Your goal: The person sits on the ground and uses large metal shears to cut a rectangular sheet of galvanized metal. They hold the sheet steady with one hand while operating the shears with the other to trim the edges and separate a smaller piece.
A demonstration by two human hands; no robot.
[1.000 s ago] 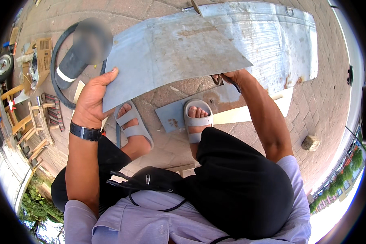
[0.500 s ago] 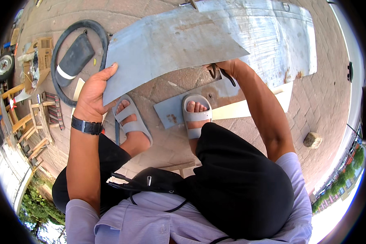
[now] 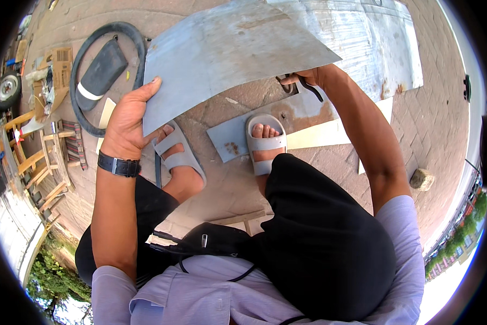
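A thin grey metal sheet (image 3: 222, 59), slightly bowed, is held up above the ground in front of me. My left hand (image 3: 132, 111) grips its left edge, thumb on top and fingers underneath. Under the sheet's near right corner, my right hand (image 3: 314, 76) is closed around the dark curved handles of snips (image 3: 311, 89). The sheet hides the blades and some of the fingers. Beyond the right hand lies a larger, stained metal sheet (image 3: 371, 49), partly covered by the held one.
Below lie a rust-marked metal strip (image 3: 227, 142) and a cream board (image 3: 322, 135), by my sandalled right foot (image 3: 266, 143). At left are a black rubber ring (image 3: 81, 59) around a dark pouch (image 3: 105, 73), a cardboard box (image 3: 61, 70) and wooden frames (image 3: 51, 157). A small block (image 3: 421, 179) sits at right.
The held sheet and my right hand have shifted slightly right and toward the far side. A pointed brown piece at the sheet's far edge is no longer in view.
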